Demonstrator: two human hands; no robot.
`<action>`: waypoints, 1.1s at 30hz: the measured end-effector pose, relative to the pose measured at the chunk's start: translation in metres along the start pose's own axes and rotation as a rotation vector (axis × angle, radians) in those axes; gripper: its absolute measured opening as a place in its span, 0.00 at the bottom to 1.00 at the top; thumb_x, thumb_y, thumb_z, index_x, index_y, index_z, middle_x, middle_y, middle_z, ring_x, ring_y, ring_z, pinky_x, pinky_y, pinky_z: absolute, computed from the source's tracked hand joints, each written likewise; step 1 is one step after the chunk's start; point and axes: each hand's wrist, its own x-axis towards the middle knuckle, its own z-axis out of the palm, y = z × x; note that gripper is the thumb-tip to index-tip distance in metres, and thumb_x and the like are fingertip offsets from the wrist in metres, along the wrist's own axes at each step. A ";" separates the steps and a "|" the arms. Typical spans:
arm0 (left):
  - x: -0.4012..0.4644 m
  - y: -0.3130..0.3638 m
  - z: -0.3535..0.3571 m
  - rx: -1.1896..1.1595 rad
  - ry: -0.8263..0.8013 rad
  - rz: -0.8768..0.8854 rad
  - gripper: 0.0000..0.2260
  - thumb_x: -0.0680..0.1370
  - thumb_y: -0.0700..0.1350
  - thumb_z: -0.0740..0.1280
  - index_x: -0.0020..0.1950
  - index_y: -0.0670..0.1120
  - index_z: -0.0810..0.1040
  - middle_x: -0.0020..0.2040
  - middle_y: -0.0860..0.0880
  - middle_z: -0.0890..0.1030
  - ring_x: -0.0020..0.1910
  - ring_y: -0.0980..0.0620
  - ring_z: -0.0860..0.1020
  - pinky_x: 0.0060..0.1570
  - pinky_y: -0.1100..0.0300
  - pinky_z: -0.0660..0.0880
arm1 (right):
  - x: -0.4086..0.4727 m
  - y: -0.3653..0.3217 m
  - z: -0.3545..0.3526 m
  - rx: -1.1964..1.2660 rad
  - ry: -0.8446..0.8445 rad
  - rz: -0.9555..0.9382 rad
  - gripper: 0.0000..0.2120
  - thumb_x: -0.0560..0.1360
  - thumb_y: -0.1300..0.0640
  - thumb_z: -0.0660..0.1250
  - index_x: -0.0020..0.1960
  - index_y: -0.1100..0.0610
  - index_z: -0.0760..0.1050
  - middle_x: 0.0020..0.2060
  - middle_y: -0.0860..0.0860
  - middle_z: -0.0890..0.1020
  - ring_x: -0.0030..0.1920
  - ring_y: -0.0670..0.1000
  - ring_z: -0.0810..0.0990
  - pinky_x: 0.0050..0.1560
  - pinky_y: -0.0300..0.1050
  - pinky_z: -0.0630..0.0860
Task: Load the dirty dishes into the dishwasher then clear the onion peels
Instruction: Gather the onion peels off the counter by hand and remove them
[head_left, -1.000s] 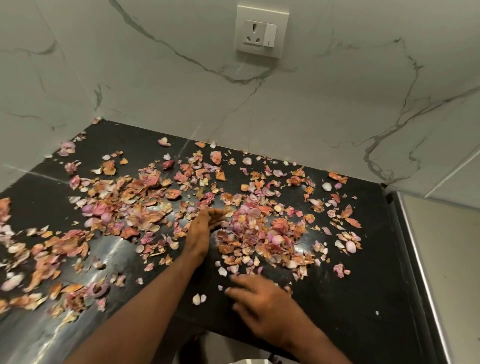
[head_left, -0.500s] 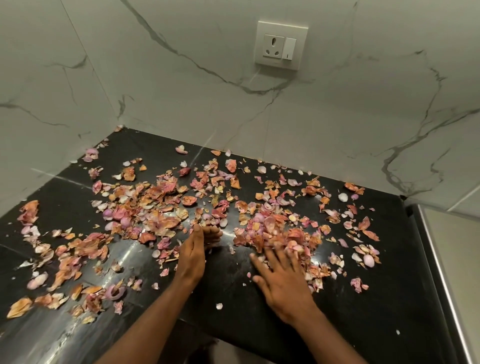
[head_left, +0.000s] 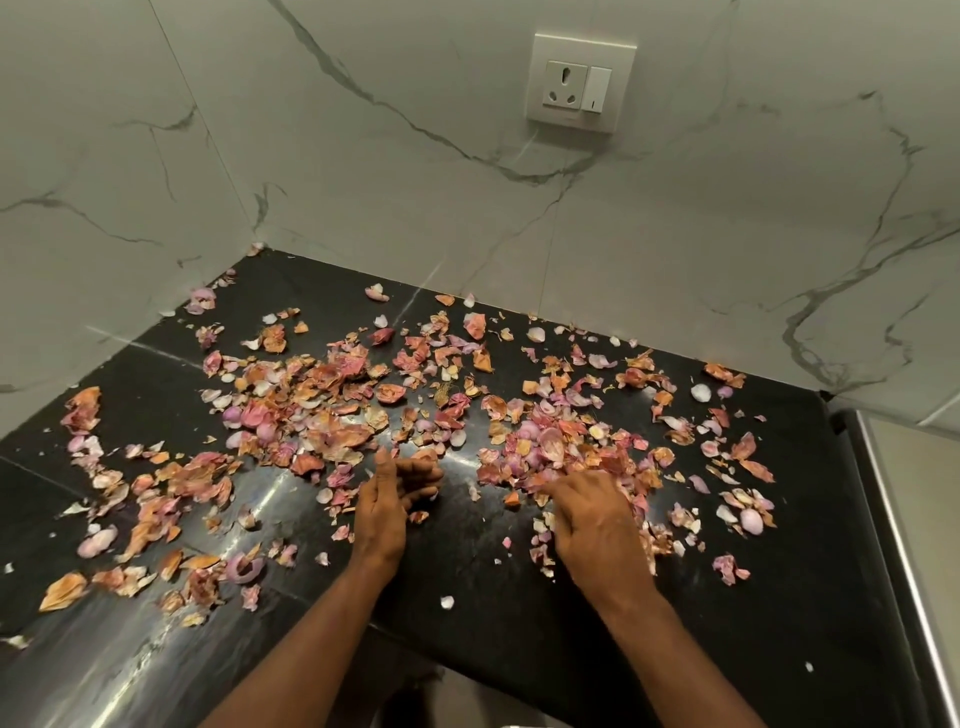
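Pink and orange onion peels (head_left: 322, 410) lie scattered over most of the black countertop (head_left: 519, 639). A denser heap of peels (head_left: 561, 447) sits right of centre. My left hand (head_left: 389, 499) stands on its little-finger edge in the gap between the two spreads, palm facing right, fingers loosely curled into a cup with a peel or two against them. My right hand (head_left: 592, 525) lies palm down with its fingers spread on the near side of the denser heap, touching the peels. No dishes or dishwasher are in view.
White marble-look walls (head_left: 363, 182) close the counter at the back and left, meeting in a corner. A socket with a switch (head_left: 579, 83) is on the back wall. A metal-edged appliance surface (head_left: 914, 519) borders the counter on the right.
My right hand has moved away from the counter's front edge and to the right, onto the near side of the denser heap. My left hand has kept its place.
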 end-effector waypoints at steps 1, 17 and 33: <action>0.000 0.000 0.000 0.001 0.002 0.001 0.29 0.88 0.57 0.49 0.53 0.39 0.82 0.51 0.40 0.87 0.54 0.40 0.85 0.58 0.45 0.79 | -0.005 -0.011 0.004 0.031 -0.052 -0.104 0.16 0.79 0.56 0.69 0.66 0.50 0.80 0.62 0.48 0.82 0.68 0.49 0.74 0.73 0.52 0.71; -0.003 -0.001 -0.002 -0.028 0.012 -0.001 0.30 0.87 0.59 0.48 0.54 0.37 0.80 0.50 0.39 0.86 0.53 0.40 0.85 0.50 0.56 0.83 | -0.025 -0.050 0.044 -0.050 -0.414 -0.428 0.07 0.75 0.58 0.62 0.52 0.56 0.74 0.48 0.54 0.77 0.47 0.56 0.76 0.46 0.54 0.78; -0.002 -0.002 -0.004 -0.010 -0.026 0.012 0.31 0.87 0.60 0.48 0.56 0.36 0.80 0.51 0.39 0.86 0.53 0.40 0.85 0.52 0.55 0.83 | -0.068 -0.016 0.023 0.031 -0.568 -0.369 0.26 0.88 0.47 0.52 0.84 0.50 0.55 0.83 0.47 0.54 0.83 0.46 0.48 0.82 0.51 0.43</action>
